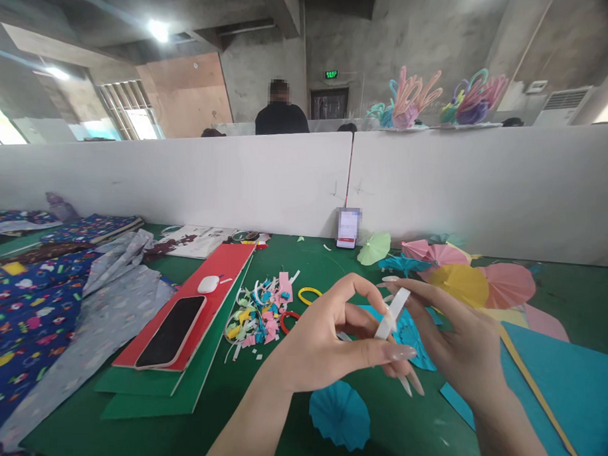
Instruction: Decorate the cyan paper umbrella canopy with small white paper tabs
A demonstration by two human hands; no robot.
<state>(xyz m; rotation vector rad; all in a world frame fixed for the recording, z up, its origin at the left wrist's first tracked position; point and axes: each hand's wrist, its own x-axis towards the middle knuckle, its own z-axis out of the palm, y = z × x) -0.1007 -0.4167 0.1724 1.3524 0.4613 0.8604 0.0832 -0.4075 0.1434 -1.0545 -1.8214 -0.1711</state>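
My left hand (330,342) is closed in a pinch on a narrow white strip (393,314), which looks like paper or tape. My right hand (454,346) reaches in from the other side, its fingers bent at the upper end of the strip; its thumb is mostly hidden. Below the hands a round pleated blue paper disc (340,415) lies on the green table. Another crinkled blue paper piece (414,338) sits behind my fingers, partly covered by them.
Paper scraps (261,309) and a yellow ring (309,295) lie left of my hands. A phone (171,332) rests on a red board (227,268). Pleated paper discs (459,284) and blue sheets (572,384) lie to the right. A white partition (236,182) closes the back, with a phone (348,228) against it.
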